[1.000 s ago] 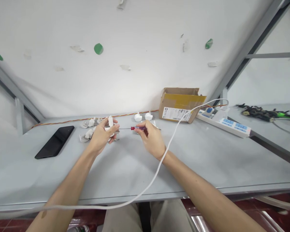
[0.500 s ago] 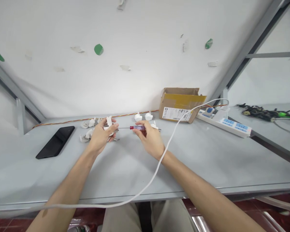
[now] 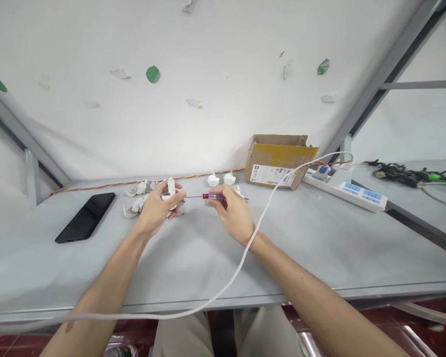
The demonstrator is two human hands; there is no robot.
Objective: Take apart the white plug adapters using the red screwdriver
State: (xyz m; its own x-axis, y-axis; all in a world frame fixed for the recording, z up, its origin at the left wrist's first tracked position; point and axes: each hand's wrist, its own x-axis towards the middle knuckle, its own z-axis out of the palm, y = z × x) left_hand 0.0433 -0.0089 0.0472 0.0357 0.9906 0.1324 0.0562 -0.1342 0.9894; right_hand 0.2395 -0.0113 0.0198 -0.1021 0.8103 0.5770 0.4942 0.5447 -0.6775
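Note:
My left hand [image 3: 158, 206] is closed around a white plug [image 3: 171, 187], its fingers covering much of it. A screwdriver [image 3: 211, 196] with a red and purple handle is gripped in my right hand [image 3: 235, 210]. Its thin shaft points left and its tip reaches the plug, though the exact contact point is hidden. Several white plug pieces [image 3: 134, 208] lie behind and beside my left hand. Two more white plugs [image 3: 213, 179] stand near the wall, and another white piece [image 3: 238, 191] is partly hidden behind my right hand.
A black phone [image 3: 85, 218] lies at left. An open cardboard box [image 3: 278, 161] stands against the wall, with a white power strip [image 3: 357, 193] to its right. A white cable [image 3: 241, 260] crosses over my right wrist. Dark cables [image 3: 401, 173] are heaped at far right.
The plug in my left hand has turned slightly, showing more of its upright white part. My right hand and the screwdriver have barely shifted.

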